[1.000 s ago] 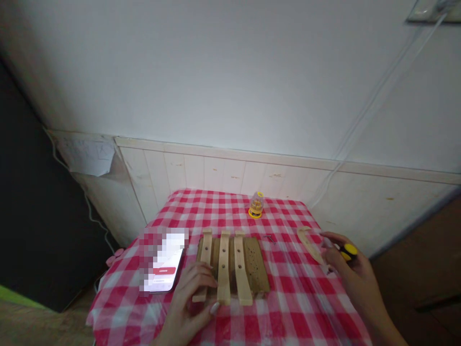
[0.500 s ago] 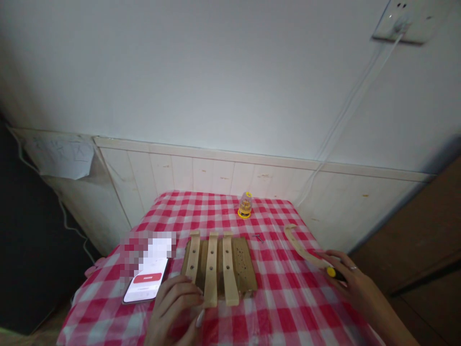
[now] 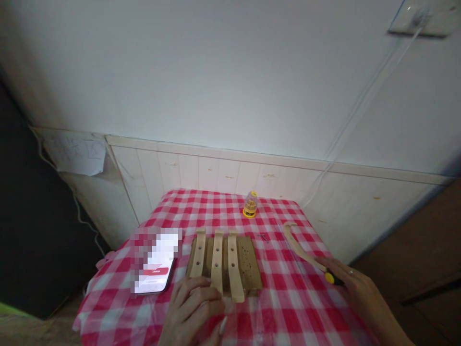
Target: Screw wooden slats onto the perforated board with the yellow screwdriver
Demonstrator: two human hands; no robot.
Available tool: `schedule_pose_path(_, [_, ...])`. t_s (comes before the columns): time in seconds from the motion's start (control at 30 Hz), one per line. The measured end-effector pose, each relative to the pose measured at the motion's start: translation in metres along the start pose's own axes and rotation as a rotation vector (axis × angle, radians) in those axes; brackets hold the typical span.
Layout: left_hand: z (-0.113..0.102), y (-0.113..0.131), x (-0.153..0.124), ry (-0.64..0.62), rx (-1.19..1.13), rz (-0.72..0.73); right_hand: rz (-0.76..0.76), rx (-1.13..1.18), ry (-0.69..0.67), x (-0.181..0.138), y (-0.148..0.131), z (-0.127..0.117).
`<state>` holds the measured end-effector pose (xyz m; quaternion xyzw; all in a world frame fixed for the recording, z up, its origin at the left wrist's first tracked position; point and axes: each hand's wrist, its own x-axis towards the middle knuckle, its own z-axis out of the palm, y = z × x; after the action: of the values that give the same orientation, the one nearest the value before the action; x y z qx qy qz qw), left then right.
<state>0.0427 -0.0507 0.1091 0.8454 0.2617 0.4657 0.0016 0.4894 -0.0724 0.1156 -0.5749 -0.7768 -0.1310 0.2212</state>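
A wooden board [image 3: 254, 269] lies on the cloth with three pale wooden strips [image 3: 233, 262] across it, each showing dark screw heads. My left hand [image 3: 196, 307] is at the board's near left edge, its fingers bent over the lower end of the leftmost strip; its grip underneath is hidden. At the right, my right hand [image 3: 355, 293] closes over a black screwdriver handle with a yellow end [image 3: 329, 278]; its shaft is hidden. The same hand's fingers reach the near end of a curved, hook-ended wooden strip [image 3: 297, 247].
Small screws [image 3: 264, 237] lie right of the board. A clear, yellow-based bit case [image 3: 250, 205] stands near the wall. Left of the board is a phone [image 3: 158, 271], partly blurred out. A red-and-white checked cloth [image 3: 284, 298] covers the table, which meets the wall.
The view has shifted slightly, moving most things to the right. My left hand covers more of the strips' near ends. My right hand has settled lower over the screwdriver handle.
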Motion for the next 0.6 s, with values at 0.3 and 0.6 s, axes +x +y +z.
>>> schedule_pose_path(0.3, [0.009, 0.01, 0.033, -0.121, -0.053, -0.21, -0.389, -0.056, 0.048, 0.042, -0.104, 0.013])
schedule_pose_path(0.6, [0.02, 0.027, 0.068, -0.566, 0.018, -0.437, -0.515, -0.093, 0.071, 0.055, -0.145, 0.021])
